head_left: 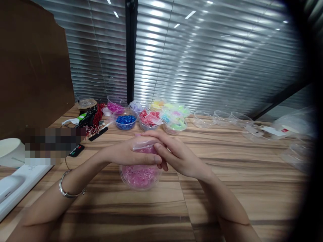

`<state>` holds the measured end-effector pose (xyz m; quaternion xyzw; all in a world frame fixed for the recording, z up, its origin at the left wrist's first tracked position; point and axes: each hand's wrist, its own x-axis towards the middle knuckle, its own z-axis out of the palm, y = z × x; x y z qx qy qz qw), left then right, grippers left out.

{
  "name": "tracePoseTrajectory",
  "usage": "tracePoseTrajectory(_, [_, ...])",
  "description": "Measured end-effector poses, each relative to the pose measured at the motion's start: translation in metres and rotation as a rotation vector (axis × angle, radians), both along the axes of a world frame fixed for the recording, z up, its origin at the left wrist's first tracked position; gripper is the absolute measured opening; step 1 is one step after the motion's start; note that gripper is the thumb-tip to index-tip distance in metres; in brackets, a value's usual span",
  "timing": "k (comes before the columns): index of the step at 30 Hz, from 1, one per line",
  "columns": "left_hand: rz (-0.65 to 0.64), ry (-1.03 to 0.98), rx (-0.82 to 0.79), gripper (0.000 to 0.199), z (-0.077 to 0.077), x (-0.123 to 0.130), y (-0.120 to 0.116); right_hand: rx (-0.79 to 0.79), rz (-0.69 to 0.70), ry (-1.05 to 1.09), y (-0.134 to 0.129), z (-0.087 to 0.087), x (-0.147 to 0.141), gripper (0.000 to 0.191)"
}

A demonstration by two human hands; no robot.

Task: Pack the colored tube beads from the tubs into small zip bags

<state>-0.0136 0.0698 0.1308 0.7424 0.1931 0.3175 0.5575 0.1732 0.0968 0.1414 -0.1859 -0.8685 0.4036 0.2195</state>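
A clear round bowl with pink beads or pieces stands on the wooden table in front of me. Above it is a clear zip bag with pink contents. My left hand is closed on the bag from the left, its thumb lying across the front. From the right, my right hand has its fingers closed against the bag and the left fingertips. Both hands partly cover the bag and the bowl's back rim. Whether pieces are falling from the bag cannot be seen.
Behind are bowls of blue pieces, red packets and green packets. Clear bowls stand back right. Left are red and black wires, a black remote, a white power strip and a cardboard box.
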Motion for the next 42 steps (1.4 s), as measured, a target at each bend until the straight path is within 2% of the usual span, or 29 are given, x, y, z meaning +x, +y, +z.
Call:
tracePoseTrajectory(8, [0.074,0.045,0.061,0.021,0.000,-0.001,-0.003,0.138,-0.108,0.028,-0.005,-0.005,-0.003,0.033])
tracePoseTrajectory(12, [0.105,0.141,0.158,0.029,0.007,-0.012,-0.003,0.103,-0.109,0.108,-0.003,-0.003,-0.002,0.035])
tracePoseTrajectory(16, [0.208,0.102,0.099,0.036,0.006,-0.025,0.000,0.035,-0.146,0.267,0.000,-0.004,-0.002,0.043])
tracePoseTrajectory(19, [0.292,0.098,0.099,0.031,0.001,-0.030,0.003,0.067,-0.176,0.305,0.002,-0.005,-0.003,0.029])
tracePoseTrajectory(22, [0.261,0.127,0.113,0.025,0.000,-0.029,0.005,0.186,-0.195,0.305,0.005,-0.005,-0.003,0.006])
tracePoseTrajectory(24, [0.248,0.171,0.145,0.023,0.003,-0.028,0.006,0.204,-0.196,0.318,0.008,-0.004,-0.002,0.003])
tracePoseTrajectory(27, [0.274,0.205,0.235,0.023,0.008,-0.031,0.008,0.147,-0.216,0.338,0.009,-0.002,0.003,0.003])
tracePoseTrajectory(29, [0.313,0.157,0.281,0.024,0.011,-0.035,0.009,0.130,-0.256,0.377,0.009,0.000,0.006,0.003])
tracePoseTrajectory(31, [0.406,0.095,0.364,0.019,0.013,-0.040,0.011,0.136,-0.295,0.426,0.009,0.002,0.009,0.004])
tracePoseTrajectory(34, [0.542,0.071,0.591,0.006,0.015,-0.043,0.013,0.150,-0.313,0.450,0.010,0.003,0.011,0.004])
tracePoseTrajectory(38, [0.601,0.099,0.805,0.003,0.015,-0.042,0.015,0.142,-0.325,0.454,0.014,0.000,0.011,0.005])
tracePoseTrajectory(42, [0.609,0.150,0.901,0.005,0.016,-0.040,0.014,0.108,-0.298,0.460,0.015,-0.003,0.010,0.006])
